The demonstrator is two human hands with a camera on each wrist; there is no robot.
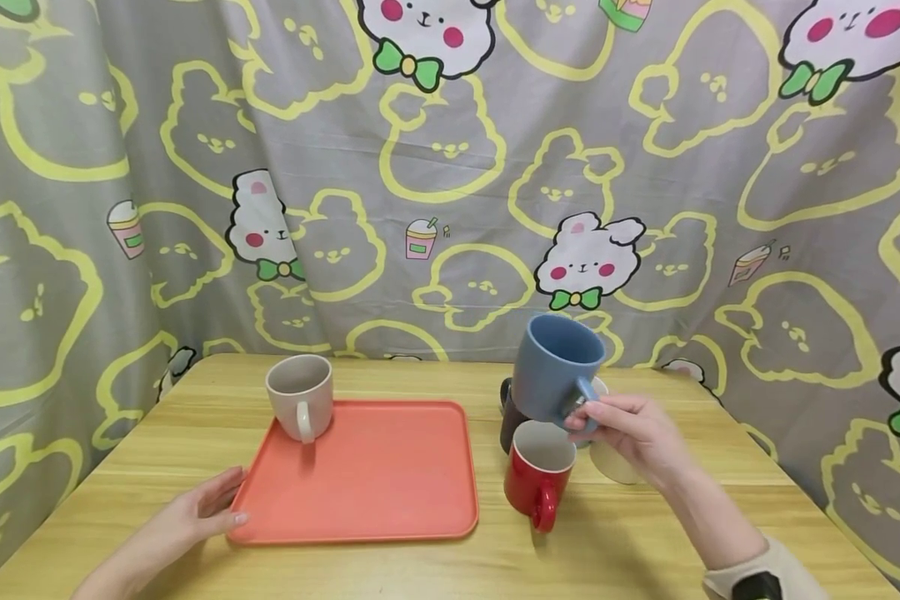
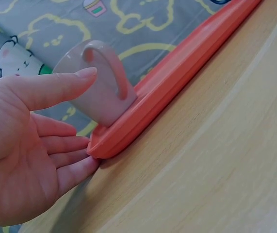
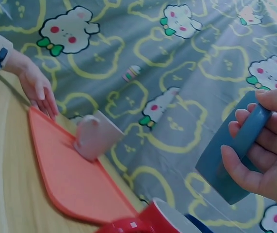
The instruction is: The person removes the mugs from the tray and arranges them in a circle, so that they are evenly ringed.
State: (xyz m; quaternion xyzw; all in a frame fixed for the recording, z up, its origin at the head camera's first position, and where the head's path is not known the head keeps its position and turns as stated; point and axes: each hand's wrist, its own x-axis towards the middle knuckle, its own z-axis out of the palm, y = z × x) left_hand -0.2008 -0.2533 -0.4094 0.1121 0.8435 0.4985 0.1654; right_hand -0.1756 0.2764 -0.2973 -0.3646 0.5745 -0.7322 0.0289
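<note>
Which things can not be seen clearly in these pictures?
- Dark mug: head view, mostly hidden behind the blue mug and red mug.
- Pale cup: head view, covered by the right hand; its shape is unclear.
- Red mug: right wrist view, cut off by the bottom edge.
- Tray: left wrist view, only its edge shows.

In the head view, the blue mug (image 1: 554,367) at centre right hides most of a dark mug (image 1: 512,417) and a white one (image 1: 598,387) behind it; only slivers show. The right hand (image 1: 633,433) covers much of a beige mug (image 1: 613,462). Both forearms run off the bottom edge. In the right wrist view, the red mug (image 3: 143,221) is cut by the bottom edge. In the left wrist view, the tray (image 2: 177,77) leaves the frame at upper right.
</note>
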